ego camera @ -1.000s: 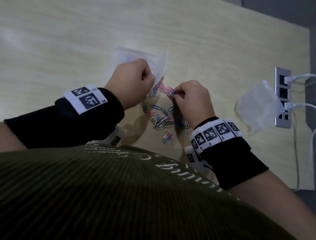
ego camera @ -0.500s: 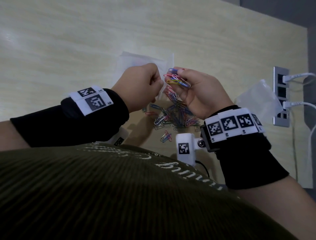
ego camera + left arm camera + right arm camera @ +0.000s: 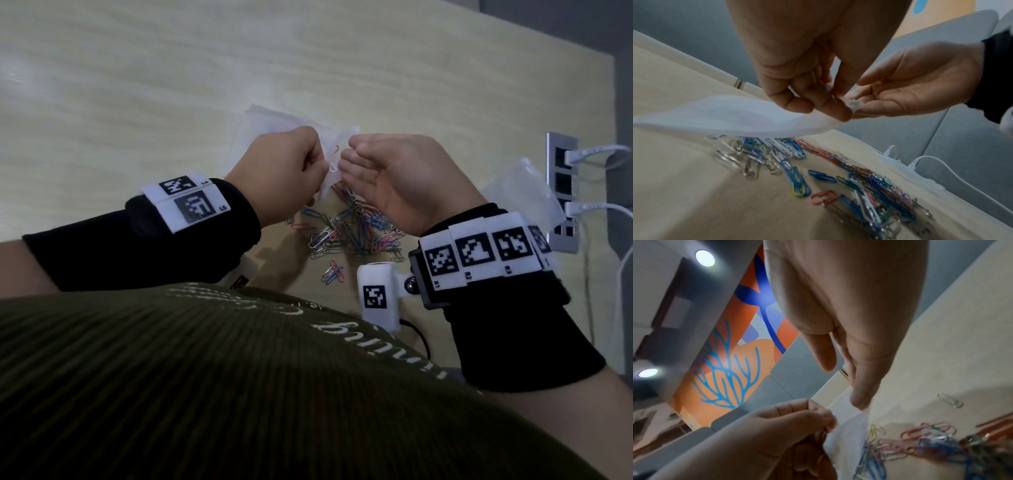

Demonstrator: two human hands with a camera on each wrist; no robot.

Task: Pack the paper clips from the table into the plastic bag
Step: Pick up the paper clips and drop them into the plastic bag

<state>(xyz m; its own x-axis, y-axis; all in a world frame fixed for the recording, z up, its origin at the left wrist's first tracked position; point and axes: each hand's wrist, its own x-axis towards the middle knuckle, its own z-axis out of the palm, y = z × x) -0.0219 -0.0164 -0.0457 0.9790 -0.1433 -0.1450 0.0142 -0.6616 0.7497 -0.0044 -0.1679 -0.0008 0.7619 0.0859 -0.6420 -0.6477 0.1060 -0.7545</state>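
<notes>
The step in hand is, by my judgement, the loading of paper clips into the thin translucent white plastic bag (image 3: 274, 130), which the left hand (image 3: 281, 178) holds lifted above the pale wooden desk (image 3: 137, 85). The fingers (image 3: 797, 100) of this hand are curled and pinch the edge of the bag near its mouth, so that the bag hangs out to the left over the heap. The right hand (image 3: 400, 181) is palm up just beside the mouth; its fingers (image 3: 875, 110) are loosely bent and touch the crumpled corner of the bag, and I cannot see any clip clamped between them. One or two thin clips show at the mouth between the two hands, but I cannot tell if they are already inside. The heap of coloured wire paper clips (image 3: 349, 229) (blue, red, pink, green, silver) lies on the desk directly under the hands, so most of the task is not yet done. The next move calls for the right hand to go down to the heap and pinch a small bunch, while the left hand keeps the mouth open. I count two hands, two bags (a second translucent plastic bag (image 3: 527, 192) lies at the right, next to the metal socket strip (image 3: 561, 192) with two white cables (image 3: 603, 150)), and several dozen clips, too tangled for an exact count.
</notes>
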